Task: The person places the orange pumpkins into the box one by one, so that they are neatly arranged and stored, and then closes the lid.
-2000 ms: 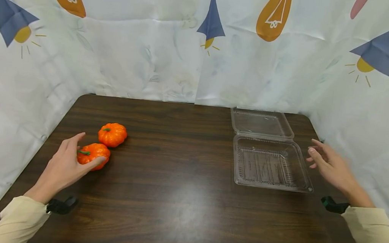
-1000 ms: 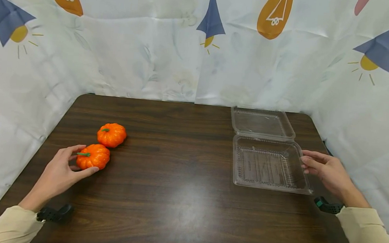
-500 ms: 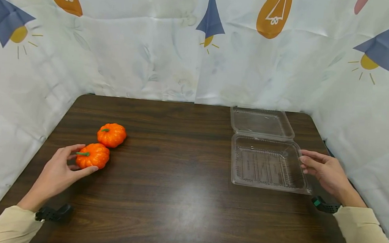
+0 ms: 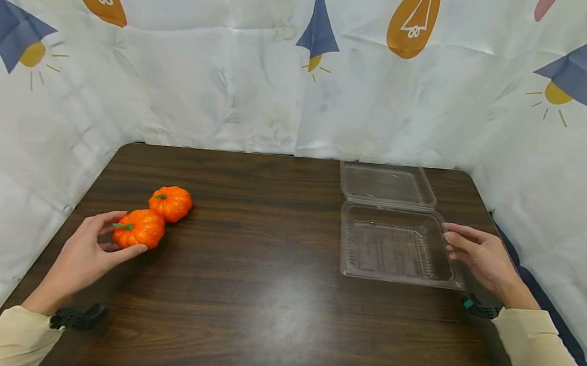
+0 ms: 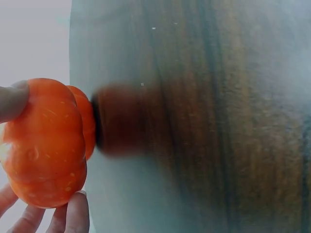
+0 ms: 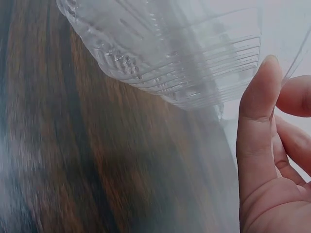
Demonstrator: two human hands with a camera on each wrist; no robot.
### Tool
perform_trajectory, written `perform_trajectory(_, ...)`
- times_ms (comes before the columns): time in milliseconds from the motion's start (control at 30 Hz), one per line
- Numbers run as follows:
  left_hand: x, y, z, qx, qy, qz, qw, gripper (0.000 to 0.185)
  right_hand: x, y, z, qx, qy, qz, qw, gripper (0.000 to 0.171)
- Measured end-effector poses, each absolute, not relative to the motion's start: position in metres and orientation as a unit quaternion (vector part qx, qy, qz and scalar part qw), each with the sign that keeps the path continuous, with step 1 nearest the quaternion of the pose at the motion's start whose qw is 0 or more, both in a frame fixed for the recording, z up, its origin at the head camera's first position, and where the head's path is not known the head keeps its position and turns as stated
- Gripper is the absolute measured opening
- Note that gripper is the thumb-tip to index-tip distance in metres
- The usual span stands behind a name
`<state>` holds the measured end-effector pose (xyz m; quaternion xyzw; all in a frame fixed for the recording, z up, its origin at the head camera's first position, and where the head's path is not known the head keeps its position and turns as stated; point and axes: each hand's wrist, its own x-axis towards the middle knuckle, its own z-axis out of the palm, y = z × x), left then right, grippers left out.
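Note:
On the left of the dark wooden table (image 4: 264, 295) lie two small orange pumpkins. My left hand (image 4: 107, 243) grips the nearer pumpkin (image 4: 134, 229) (image 5: 46, 145) between thumb and fingers (image 5: 77, 213). The second pumpkin (image 4: 170, 202) sits just behind it, touching or nearly so. At the right stands an open clear clamshell container (image 4: 394, 248) (image 6: 170, 58), empty, its lid (image 4: 386, 184) laid flat behind. My right hand (image 4: 451, 244) pinches its right rim, thumb (image 6: 255, 121) against the wall.
White printed cloth (image 4: 228, 86) walls in the table at the back and on both sides. The table's rounded back corners lie near the cloth. Black wrist straps (image 4: 76, 315) show at both cuffs.
My left hand closed round the nearer pumpkin and shifted it slightly up and left. My right hand reached the container's right rim and moved the container a little to the left.

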<state>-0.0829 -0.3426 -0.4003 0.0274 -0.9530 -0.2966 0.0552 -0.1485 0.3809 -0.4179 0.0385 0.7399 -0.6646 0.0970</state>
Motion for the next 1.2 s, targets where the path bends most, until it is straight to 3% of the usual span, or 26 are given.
perform_trajectory(367, -0.089, -0.334, -0.386, 0.016, -0.952, -0.301, 0.057, 0.084, -0.153, 0.361, -0.419, 0.013, 0.711, -0.694, 0.109, 0.037)
perform_trajectory(1200, -0.110, -0.285, -0.363, -0.050, -0.939, -0.336, 0.050, 0.081, -0.160, 0.307, -0.425, 0.005, 0.681, -0.718, 0.144, 0.048)
